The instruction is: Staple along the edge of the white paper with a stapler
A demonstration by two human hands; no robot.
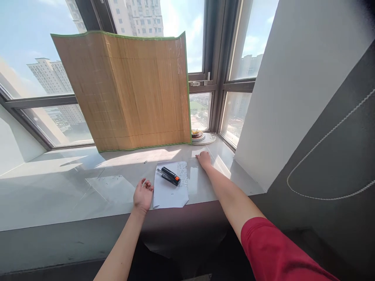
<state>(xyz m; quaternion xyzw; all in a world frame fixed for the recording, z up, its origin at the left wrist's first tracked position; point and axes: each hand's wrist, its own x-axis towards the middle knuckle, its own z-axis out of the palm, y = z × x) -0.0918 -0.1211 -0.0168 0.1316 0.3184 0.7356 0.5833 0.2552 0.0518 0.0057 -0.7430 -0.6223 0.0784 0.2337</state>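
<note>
A black stapler [170, 176] with an orange patch lies at a slant on white sheets of paper [166, 197], its metal tray swung partly out. Writing or printed lines show along the paper's upper right. My left hand [143, 195] rests on the sill just left of the sheets, palm turned up, fingers loosely curled and apart, with nothing in it. To the right of the paper, my right hand [204, 159] is on the sill with its fingers drawn together. Whether something small is pinched there is hidden. A tiny dark bit [145, 162] lies beyond the paper.
A bamboo mat [140, 89] with green edging stands against the window at the back. Stacked plates [205, 138] sit in the corner beside it. The white windowsill [58, 195] ends at a front edge near me. A beaded cord [310, 154] hangs at the right.
</note>
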